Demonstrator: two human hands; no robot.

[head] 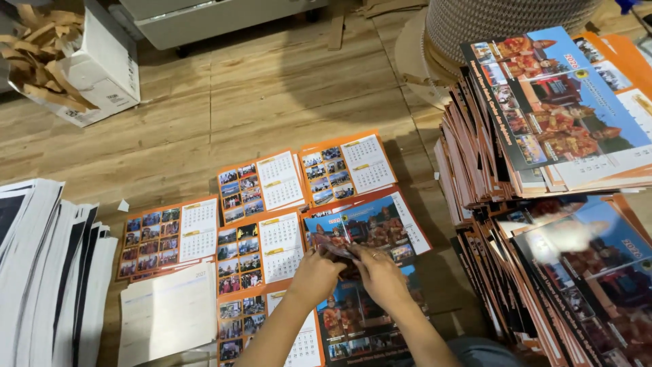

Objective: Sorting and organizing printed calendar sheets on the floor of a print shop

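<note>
Both the left hand [314, 272] and right hand [380, 273] pinch a blue calendar cover sheet [370, 228] over the floor's orange calendar pages [272, 204], while a white box [95, 68] holds cardboard scraps [41, 47].

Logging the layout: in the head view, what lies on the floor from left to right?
Stack of white sheets → blank white pad → orange calendar pages → both hands on the blue cover sheet → tall calendar stacks.
</note>
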